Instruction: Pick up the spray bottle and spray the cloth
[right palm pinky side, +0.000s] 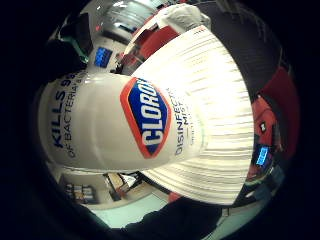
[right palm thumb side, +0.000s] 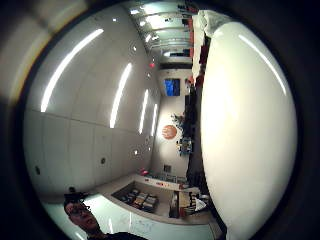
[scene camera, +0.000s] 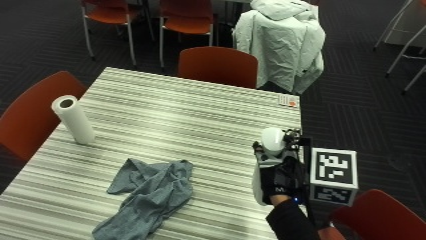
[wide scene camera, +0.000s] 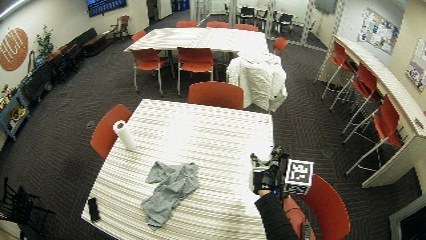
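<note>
A white spray bottle (scene camera: 267, 150) with a Clorox label (right palm pinky side: 146, 117) is near the table's right edge. My black-gloved right hand (scene camera: 283, 182) grips its body from the right, fingers wrapped round it. The bottle's white side (right palm thumb side: 245, 135) fills much of both palm views. I cannot tell whether its base touches the table. The crumpled grey-blue cloth (scene camera: 150, 195) lies on the striped table (scene camera: 193, 115) to the bottle's left, near the front edge, apart from the hand. The wide outside view shows the same cloth (wide scene camera: 170, 190) and bottle (wide scene camera: 258, 176).
A paper towel roll (scene camera: 73, 120) stands near the table's left edge. A small white and orange item (scene camera: 287, 101) lies at the far right corner. A black phone (wide scene camera: 93, 209) lies at the front left. Red chairs (scene camera: 216, 65) ring the table; one carries a pale jacket (scene camera: 283, 37).
</note>
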